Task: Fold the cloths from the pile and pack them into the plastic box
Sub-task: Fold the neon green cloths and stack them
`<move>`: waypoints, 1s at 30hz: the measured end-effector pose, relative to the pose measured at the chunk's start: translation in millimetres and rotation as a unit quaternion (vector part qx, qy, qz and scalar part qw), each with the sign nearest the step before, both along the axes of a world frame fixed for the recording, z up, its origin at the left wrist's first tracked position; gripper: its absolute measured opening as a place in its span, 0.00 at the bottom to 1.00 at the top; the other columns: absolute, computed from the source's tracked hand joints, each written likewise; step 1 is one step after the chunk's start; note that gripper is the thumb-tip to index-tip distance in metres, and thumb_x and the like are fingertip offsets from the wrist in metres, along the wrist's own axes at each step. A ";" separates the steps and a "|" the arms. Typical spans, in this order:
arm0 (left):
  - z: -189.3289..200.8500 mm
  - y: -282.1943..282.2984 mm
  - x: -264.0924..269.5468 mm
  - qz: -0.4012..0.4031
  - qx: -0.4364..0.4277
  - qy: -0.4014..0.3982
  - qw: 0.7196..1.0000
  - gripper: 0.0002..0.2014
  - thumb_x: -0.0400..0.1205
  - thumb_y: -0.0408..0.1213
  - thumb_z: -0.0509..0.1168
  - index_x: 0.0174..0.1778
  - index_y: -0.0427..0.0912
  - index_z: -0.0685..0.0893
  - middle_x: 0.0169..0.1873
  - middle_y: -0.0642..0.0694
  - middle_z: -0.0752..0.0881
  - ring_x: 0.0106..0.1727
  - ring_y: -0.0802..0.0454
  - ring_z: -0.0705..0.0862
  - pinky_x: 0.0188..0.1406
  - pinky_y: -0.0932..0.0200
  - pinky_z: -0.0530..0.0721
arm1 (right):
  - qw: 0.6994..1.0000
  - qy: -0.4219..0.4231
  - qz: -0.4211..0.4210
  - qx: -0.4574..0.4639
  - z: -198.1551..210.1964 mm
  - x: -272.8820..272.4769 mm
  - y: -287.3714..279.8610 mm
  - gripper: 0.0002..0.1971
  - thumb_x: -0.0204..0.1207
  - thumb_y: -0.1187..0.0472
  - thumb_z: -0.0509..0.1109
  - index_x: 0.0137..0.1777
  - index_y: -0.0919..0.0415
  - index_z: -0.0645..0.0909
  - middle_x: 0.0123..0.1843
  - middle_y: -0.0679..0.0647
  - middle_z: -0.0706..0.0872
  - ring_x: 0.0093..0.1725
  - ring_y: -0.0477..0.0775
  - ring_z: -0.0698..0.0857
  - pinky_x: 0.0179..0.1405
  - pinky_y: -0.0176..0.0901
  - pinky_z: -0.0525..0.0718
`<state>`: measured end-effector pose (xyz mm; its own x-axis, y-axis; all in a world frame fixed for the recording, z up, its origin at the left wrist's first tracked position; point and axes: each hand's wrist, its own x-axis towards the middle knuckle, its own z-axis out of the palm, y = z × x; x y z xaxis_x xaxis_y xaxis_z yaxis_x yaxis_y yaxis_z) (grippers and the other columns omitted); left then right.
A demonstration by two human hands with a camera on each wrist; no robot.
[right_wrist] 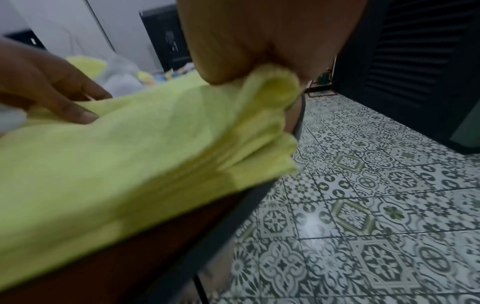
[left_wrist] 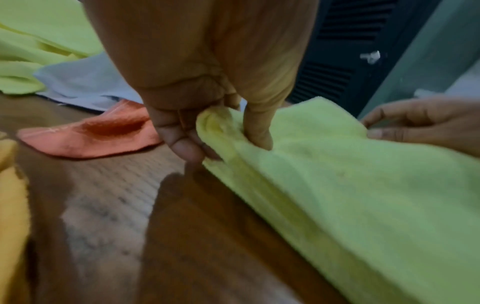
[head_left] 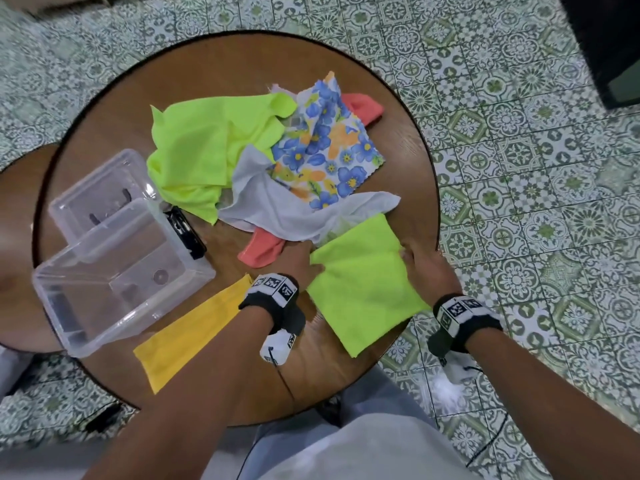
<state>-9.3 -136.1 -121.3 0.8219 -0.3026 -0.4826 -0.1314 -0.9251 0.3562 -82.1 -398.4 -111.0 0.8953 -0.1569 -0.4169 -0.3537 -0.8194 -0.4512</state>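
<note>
The round wooden bench carries everything: the loose pile of cloths at the far side, the clear plastic box open and empty at the left, and the lime green cloth at the near right edge, partly over the rim.

The green cloth lies flat in several layers, almost a rectangle. Its long axis runs from the pile toward the person, slightly tilted to the right, and its near corner points off the bench.

The left hand pinches the left edge between thumb and fingers. The right hand pinches the right edge in the same way, as the wrist views show.

To fold well, I think both hands should lift at the same height, bring the far edge to the near edge so the corners meet, then press the crease flat. The cloth is soft and layers can slide, so the grip should take all layers.
</note>
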 end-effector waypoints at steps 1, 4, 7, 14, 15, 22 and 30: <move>0.3 -1.8 -0.5 -0.006 0.021 -0.014 1.000 0.29 0.79 0.49 0.69 0.73 0.40 0.72 0.69 0.38 0.78 0.67 0.37 0.78 0.65 0.46 0.77 | 1.000 0.004 0.004 -0.019 -3.4 0.6 0.1 0.17 0.88 0.53 0.54 0.73 0.56 0.72 0.65 0.69 0.80 0.53 0.70 0.83 0.42 0.49 0.69; 5.7 -10.2 -12.2 -0.027 0.039 -0.122 0.991 0.31 0.73 0.49 0.73 0.69 0.40 0.73 0.59 0.37 0.80 0.56 0.35 0.81 0.51 0.45 0.81 | 0.992 -0.109 0.019 -0.065 -8.9 4.9 7.7 0.18 0.83 0.56 0.56 0.68 0.63 0.75 0.63 0.67 0.77 0.52 0.71 0.82 0.44 0.53 0.78; -1.6 -28.3 -40.8 -0.165 0.006 -0.242 0.956 0.32 0.73 0.56 0.68 0.71 0.44 0.78 0.66 0.33 0.80 0.65 0.30 0.79 0.60 0.38 0.80 | 0.961 -0.227 0.127 -0.096 -13.8 6.8 33.7 0.19 0.76 0.63 0.65 0.67 0.63 0.77 0.67 0.66 0.79 0.63 0.67 0.78 0.58 0.59 0.79; -38.9 -27.9 -42.3 -0.241 0.029 -0.086 0.966 0.45 0.74 0.77 0.46 0.84 0.61 0.42 0.85 0.50 0.37 0.85 0.36 0.43 0.77 0.24 0.44 | 0.953 -0.052 0.260 -0.145 -44.8 8.8 39.4 0.34 0.84 0.40 0.44 0.86 0.56 0.54 0.88 0.55 0.49 0.87 0.60 0.48 0.80 0.71 0.55; -39.3 -26.5 -39.6 -0.247 0.024 -0.082 0.965 0.47 0.72 0.78 0.48 0.84 0.62 0.40 0.85 0.51 0.35 0.85 0.37 0.42 0.77 0.24 0.44 | 0.953 -0.049 0.264 -0.142 -46.4 9.1 38.4 0.36 0.83 0.38 0.45 0.87 0.55 0.52 0.88 0.55 0.47 0.87 0.59 0.46 0.81 0.71 0.54; -17.0 2.6 -7.7 -0.240 -0.021 -0.184 0.953 0.36 0.81 0.67 0.50 0.82 0.51 0.61 0.84 0.40 0.58 0.77 0.40 0.70 0.70 0.42 0.73 | 0.955 -0.079 0.251 -0.141 -45.9 5.8 45.7 0.37 0.81 0.37 0.48 0.86 0.57 0.55 0.88 0.55 0.48 0.87 0.60 0.48 0.81 0.72 0.54; 51.8 91.4 149.7 0.154 0.115 -0.235 0.953 0.29 0.78 0.39 0.65 0.77 0.42 0.67 0.80 0.38 0.62 0.75 0.37 0.68 0.64 0.42 0.74 | 0.954 -0.168 0.226 -0.105 -38.2 -6.4 62.8 0.30 0.85 0.48 0.41 0.74 0.64 0.72 0.83 0.67 0.63 0.81 0.67 0.66 0.77 0.66 0.63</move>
<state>140.3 -44.8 -69.5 0.9963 0.0564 -0.0644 0.0632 -0.9921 0.1085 -88.5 -335.6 -149.2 0.9688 0.2281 -0.0973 0.1923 -0.9387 -0.2863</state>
